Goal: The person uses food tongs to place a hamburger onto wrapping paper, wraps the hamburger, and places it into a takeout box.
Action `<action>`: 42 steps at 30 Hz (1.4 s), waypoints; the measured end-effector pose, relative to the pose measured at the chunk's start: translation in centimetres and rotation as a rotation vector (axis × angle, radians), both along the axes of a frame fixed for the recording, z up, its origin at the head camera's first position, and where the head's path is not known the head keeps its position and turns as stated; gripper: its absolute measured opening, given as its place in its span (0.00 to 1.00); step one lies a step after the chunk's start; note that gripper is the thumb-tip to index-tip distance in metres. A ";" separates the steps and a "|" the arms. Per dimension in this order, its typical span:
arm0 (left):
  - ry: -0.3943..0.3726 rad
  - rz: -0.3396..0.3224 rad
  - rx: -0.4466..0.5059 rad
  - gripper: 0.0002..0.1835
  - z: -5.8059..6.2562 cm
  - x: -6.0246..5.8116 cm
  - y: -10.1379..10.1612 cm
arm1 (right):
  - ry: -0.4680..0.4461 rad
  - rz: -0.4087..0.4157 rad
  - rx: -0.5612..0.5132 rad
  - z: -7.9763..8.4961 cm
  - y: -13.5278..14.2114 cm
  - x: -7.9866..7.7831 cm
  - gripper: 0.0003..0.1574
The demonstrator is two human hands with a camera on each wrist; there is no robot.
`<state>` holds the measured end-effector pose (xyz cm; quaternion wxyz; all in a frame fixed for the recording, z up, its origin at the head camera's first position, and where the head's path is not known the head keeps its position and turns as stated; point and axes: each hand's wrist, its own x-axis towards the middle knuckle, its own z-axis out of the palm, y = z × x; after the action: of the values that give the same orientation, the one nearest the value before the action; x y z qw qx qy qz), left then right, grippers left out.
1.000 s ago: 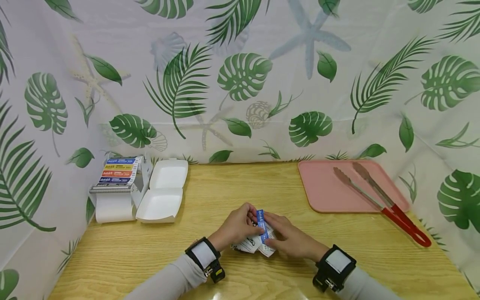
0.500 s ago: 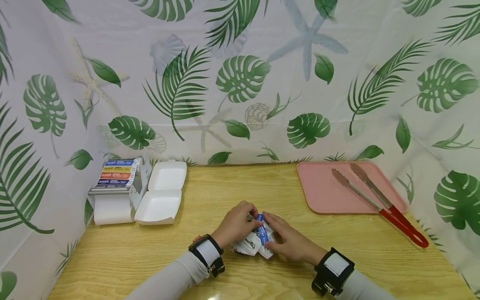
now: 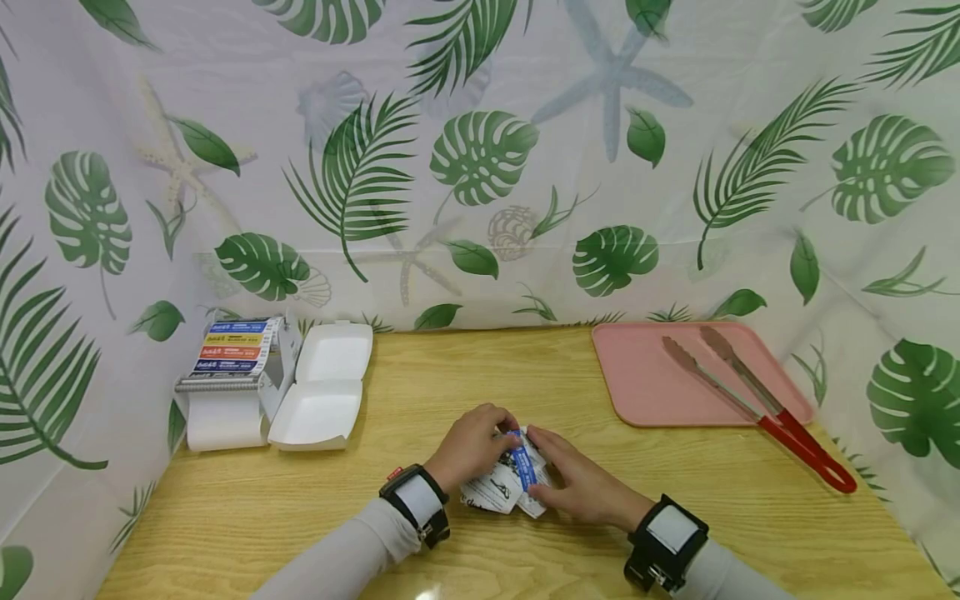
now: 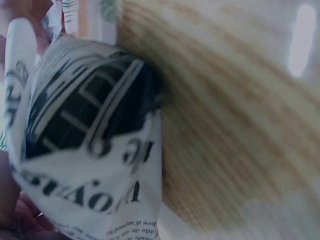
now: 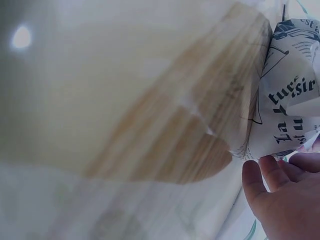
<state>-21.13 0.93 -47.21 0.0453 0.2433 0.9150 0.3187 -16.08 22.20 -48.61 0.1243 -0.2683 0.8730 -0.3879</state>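
Observation:
A bundle wrapped in white newsprint-patterned paper (image 3: 491,490) sits on the table between both hands. Along its top runs a narrow blue-and-white label (image 3: 523,468). My left hand (image 3: 468,450) holds the bundle's far left side, its fingers bent and its thumb at the label's far end. From the right, my right hand (image 3: 581,483) holds the bundle, thumb by the label's near end and fingers at the far side. In the left wrist view the printed paper (image 4: 120,145) fills much of the left half. The right wrist view shows fingertips right at the wrapping's (image 5: 285,85) lower edge.
At the back left stand a label dispenser (image 3: 228,417) with several coloured labels and an opened white foam box (image 3: 318,412). A pink tray (image 3: 637,383) lies at the back right, with red-handled tongs (image 3: 810,454) resting across it. A leaf-patterned cloth (image 3: 480,275) backs the table.
My left thumb and fingers have shifted slightly over the label, covering more of its far end. The right hand keeps nearly the same place on the bundle.

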 end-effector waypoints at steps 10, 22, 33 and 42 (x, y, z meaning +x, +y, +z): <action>0.214 -0.024 -0.130 0.07 -0.3 -0.3 0.4 | -0.017 0.013 0.009 0.1 0.1 0.0 0.52; 0.051 0.007 -0.239 0.19 -1.2 -0.9 -0.2 | -0.003 0.034 0.002 0.1 0.0 0.1 0.48; -0.066 -0.029 -0.104 0.16 -2.2 -1.4 -0.7 | -0.005 0.036 0.046 0.5 -0.2 0.0 0.45; -0.017 0.046 -0.008 0.19 -1.9 -0.8 -2.0 | 0.009 0.023 0.078 0.7 -0.3 0.1 0.45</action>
<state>-21.98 -1.10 -49.11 0.0467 0.2192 0.9212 0.3180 -16.01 21.86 -47.94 0.1354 -0.2749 0.8848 -0.3511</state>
